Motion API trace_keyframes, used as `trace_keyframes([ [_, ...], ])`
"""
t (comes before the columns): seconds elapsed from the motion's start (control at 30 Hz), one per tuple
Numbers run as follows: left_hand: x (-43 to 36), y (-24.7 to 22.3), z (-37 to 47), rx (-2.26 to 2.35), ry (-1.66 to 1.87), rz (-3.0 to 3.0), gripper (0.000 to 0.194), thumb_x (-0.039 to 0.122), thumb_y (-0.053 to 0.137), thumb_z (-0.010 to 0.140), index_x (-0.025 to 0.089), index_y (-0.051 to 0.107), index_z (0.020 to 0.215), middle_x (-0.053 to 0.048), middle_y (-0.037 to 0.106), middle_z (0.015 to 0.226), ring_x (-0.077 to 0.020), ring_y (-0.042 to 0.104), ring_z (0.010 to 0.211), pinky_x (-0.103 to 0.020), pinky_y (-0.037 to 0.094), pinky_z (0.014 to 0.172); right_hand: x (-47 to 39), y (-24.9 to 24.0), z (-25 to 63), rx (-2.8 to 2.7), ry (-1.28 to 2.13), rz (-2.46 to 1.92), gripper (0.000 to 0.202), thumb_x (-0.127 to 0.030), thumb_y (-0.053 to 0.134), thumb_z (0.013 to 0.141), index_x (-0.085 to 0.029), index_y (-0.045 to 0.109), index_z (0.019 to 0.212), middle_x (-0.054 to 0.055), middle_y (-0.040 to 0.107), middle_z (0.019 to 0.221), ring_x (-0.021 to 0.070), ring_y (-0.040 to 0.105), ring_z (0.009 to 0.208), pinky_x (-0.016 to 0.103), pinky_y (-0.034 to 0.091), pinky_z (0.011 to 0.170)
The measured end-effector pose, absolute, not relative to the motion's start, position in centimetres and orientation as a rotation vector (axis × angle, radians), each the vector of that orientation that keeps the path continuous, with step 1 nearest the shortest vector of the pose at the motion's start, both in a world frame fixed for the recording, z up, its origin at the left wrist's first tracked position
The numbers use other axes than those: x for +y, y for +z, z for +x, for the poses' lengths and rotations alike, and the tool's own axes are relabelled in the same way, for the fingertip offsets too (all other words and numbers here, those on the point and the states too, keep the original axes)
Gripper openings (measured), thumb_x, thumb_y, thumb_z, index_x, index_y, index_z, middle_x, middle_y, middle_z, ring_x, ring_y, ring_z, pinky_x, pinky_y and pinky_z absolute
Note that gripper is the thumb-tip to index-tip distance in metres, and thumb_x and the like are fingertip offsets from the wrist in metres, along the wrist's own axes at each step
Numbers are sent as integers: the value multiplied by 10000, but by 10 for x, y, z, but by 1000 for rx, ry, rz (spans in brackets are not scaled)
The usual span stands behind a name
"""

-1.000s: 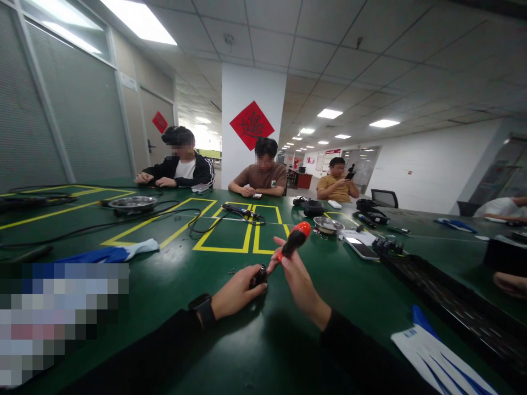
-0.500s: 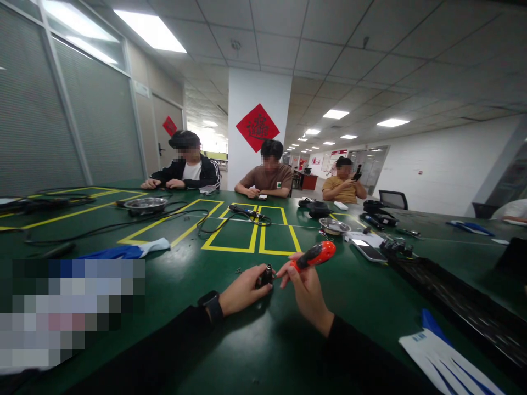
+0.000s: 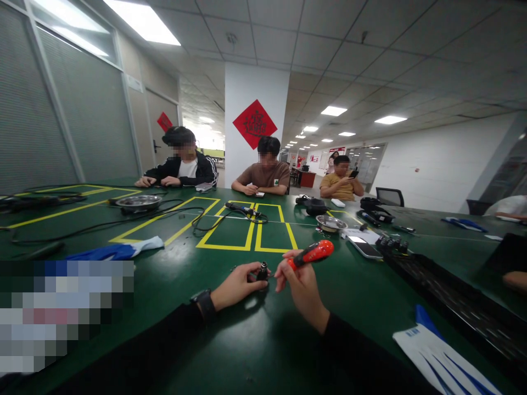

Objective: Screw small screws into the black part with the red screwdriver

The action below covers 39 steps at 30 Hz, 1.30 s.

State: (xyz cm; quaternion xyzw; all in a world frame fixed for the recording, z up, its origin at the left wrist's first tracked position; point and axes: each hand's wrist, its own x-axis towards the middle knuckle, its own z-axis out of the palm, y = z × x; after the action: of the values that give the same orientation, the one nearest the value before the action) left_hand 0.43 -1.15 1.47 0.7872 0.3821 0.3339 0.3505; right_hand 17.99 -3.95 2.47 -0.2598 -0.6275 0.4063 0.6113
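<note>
My left hand (image 3: 239,285) is closed around a small black cylindrical part (image 3: 262,271) with a metal tip, held upright just above or on the green table (image 3: 263,351); I cannot tell which. My right hand (image 3: 302,288) grips a red and black screwdriver (image 3: 312,254), its handle slanting up to the right. The screwdriver's thin shaft points left at the side of the black part. Whether its tip sits in a screw is too small to tell. A few tiny bits lie on the table just behind my left hand.
Right of my hands are a long black tray (image 3: 448,307), a white and blue glove (image 3: 428,351), a phone (image 3: 364,247) and a metal bowl (image 3: 331,223). A blue glove (image 3: 111,251) lies left. Ahead, a corded tool (image 3: 242,209) rests near yellow tape. Several people sit across the table.
The whole view has shifted slightly left and up. Both hands keep their holds, with the screwdriver still against or close to the black part's side.
</note>
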Motion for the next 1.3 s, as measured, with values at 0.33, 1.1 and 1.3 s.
trace_keyframes([
  [0.33, -15, 14, 4, 1031, 929, 2134, 269, 277, 572, 750, 138, 636, 971, -24, 655, 866, -147, 575, 755, -226, 431, 687, -37, 45, 189, -1445, 885, -685, 251, -271, 640, 750, -201, 573, 982, 65, 613, 1013, 155, 597, 739, 272, 458, 599],
  [1.1, -18, 16, 4, 1100, 932, 2234, 238, 283, 551, 752, 157, 635, 935, -19, 661, 818, -158, 563, 710, -237, 411, 652, -35, 45, 192, -1399, 933, -602, 188, -251, 610, 768, -215, 568, 948, 58, 574, 1101, 201, 547, 1017, 394, 395, 937],
  [1.3, -17, 12, 4, 1123, 926, 2275, 232, 304, 548, 758, 155, 624, 918, -11, 632, 760, -145, 540, 664, -228, 394, 621, -34, 40, 186, -1334, 1068, -479, 172, -246, 545, 823, -261, 485, 984, -42, 558, 780, 123, 586, 648, 342, 485, 763],
])
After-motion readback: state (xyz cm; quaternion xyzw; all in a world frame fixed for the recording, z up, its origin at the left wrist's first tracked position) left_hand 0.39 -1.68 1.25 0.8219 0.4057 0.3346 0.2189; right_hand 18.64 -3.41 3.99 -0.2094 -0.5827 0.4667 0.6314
